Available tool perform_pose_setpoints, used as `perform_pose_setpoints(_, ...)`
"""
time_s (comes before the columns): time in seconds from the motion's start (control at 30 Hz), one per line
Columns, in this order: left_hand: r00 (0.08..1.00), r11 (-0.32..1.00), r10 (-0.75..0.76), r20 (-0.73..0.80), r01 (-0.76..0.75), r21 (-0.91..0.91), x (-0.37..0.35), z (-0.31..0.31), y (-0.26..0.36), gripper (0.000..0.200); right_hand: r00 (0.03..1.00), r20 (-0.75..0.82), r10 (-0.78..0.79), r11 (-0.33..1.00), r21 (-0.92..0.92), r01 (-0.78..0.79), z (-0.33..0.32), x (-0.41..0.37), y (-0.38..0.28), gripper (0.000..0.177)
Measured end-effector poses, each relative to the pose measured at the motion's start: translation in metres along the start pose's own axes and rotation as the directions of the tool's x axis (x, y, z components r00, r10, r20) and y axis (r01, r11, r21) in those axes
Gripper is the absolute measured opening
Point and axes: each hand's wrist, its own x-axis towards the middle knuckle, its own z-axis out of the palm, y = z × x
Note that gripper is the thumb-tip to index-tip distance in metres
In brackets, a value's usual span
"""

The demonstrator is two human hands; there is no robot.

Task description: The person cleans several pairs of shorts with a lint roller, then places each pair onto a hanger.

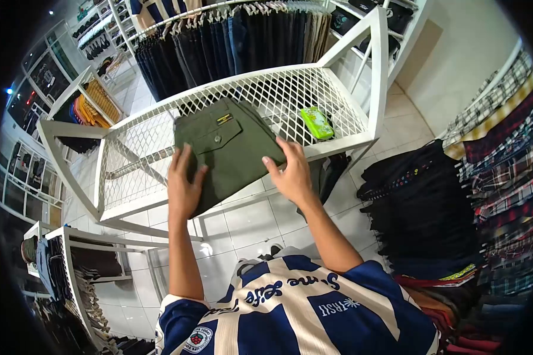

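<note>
White mesh rack (378, 83) bears olive garment (231, 157), green packet (317, 123); my left hand (185, 184), right hand (291, 173) spread at garment edges; tiled floor (228, 228) below.

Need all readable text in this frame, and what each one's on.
"Some Life": upside down on the striped shirt; the word after it is unclear.
Smaller chest print with a starburst: letters uncertain.
Round badge, shirt sleeve: too small to read.
Yellow-on-black label on the folded green garment: too small.
Bright green pack: no legible text.
</note>
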Motion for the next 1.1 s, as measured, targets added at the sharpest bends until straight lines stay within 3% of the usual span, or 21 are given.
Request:
perform_pose_setpoints(0.07,0.995,0.959,0.039,0.092,-0.063,0.277,-0.018,0.017,0.010,0.047,0.999,-0.002,-0.034,0.995,-0.095,0.034,-0.003,-0.014,-0.001,0.062)
perform_pose_setpoints(0.13,0.999,0.943,0.041,0.016,-0.044,0.329,-0.026,0.026,0.012,0.045,0.992,-0.071,-0.103,0.993,-0.067,0.098,-0.003,-0.024,-0.001,0.062)
perform_pose_setpoints(0.17,0.999,0.934,0.031,0.021,-0.037,0.356,-0.028,0.025,0.015,0.047,0.998,-0.018,-0.055,0.997,-0.046,0.054,-0.008,-0.028,-0.003,0.067)
perform_pose_setpoints(0.27,0.999,0.941,0.020,0.025,-0.028,0.338,-0.038,0.015,0.036,0.055,0.994,-0.003,-0.105,0.994,-0.027,0.105,-0.013,-0.035,-0.005,0.070)
perform_pose_setpoints(0.33,0.964,0.943,-0.002,0.264,-0.086,0.323,-0.047,-0.006,0.062,0.085,0.995,0.017,-0.096,0.993,-0.064,0.097,-0.014,-0.036,-0.002,0.070)
perform_pose_setpoints(0.4,0.957,0.931,0.010,0.290,-0.115,0.346,-0.051,-0.003,0.058,0.089,0.997,0.029,-0.070,0.996,-0.051,0.071,-0.014,-0.035,0.001,0.068)
perform_pose_setpoints(0.6,0.966,0.929,0.215,0.142,-0.247,0.274,-0.029,0.000,0.039,0.071,0.993,0.027,-0.115,0.988,-0.104,0.117,-0.021,-0.022,-0.001,0.060)
perform_pose_setpoints(0.67,0.960,0.931,0.201,0.194,-0.248,0.268,-0.030,0.013,0.033,0.069,0.972,-0.134,-0.194,0.945,-0.291,0.149,-0.034,-0.004,0.009,0.055)
perform_pose_setpoints(0.73,0.962,0.939,0.198,0.190,-0.242,0.244,-0.034,0.014,0.035,0.065,0.950,-0.195,-0.246,0.887,-0.440,0.139,-0.052,0.027,0.019,0.052)
perform_pose_setpoints(0.8,0.959,0.956,0.217,0.182,-0.246,0.158,-0.036,0.005,0.039,0.066,0.964,-0.182,-0.196,0.823,-0.565,0.060,-0.058,0.054,0.043,0.054)
perform_pose_setpoints(0.87,0.968,0.985,0.171,0.185,-0.167,-0.034,-0.031,-0.003,0.031,0.054,0.997,-0.060,-0.057,0.772,-0.635,0.006,-0.054,0.068,0.074,0.057)
perform_pose_setpoints(0.9,0.977,0.987,0.149,0.150,-0.139,-0.078,-0.026,-0.005,0.025,0.049,0.997,0.021,0.077,0.770,-0.637,-0.046,-0.053,0.073,0.077,0.058)
perform_pose_setpoints(0.97,0.988,0.988,0.115,0.102,-0.103,-0.116,-0.017,-0.011,0.011,0.044,1.000,0.007,-0.005,0.792,-0.611,0.008,-0.051,0.075,0.077,0.058)
perform_pose_setpoints(1.0,0.989,0.992,0.122,0.082,-0.118,-0.049,-0.012,-0.013,0.004,0.042,0.997,-0.032,-0.066,0.804,-0.593,0.034,-0.049,0.073,0.072,0.058)
perform_pose_setpoints(1.03,0.989,0.991,0.129,0.065,-0.131,0.018,-0.009,-0.015,-0.004,0.042,0.999,-0.038,-0.029,0.851,-0.525,0.004,-0.048,0.070,0.043,0.058)
perform_pose_setpoints(1.07,0.991,0.993,0.117,0.061,-0.118,0.021,-0.010,-0.013,-0.011,0.042,0.995,-0.047,-0.087,0.834,-0.550,0.047,-0.040,0.064,0.014,0.058)
perform_pose_setpoints(1.1,0.991,0.992,0.115,0.066,-0.118,0.042,-0.010,-0.007,-0.019,0.044,0.992,-0.025,-0.122,0.881,-0.462,0.097,-0.027,0.058,-0.010,0.057)
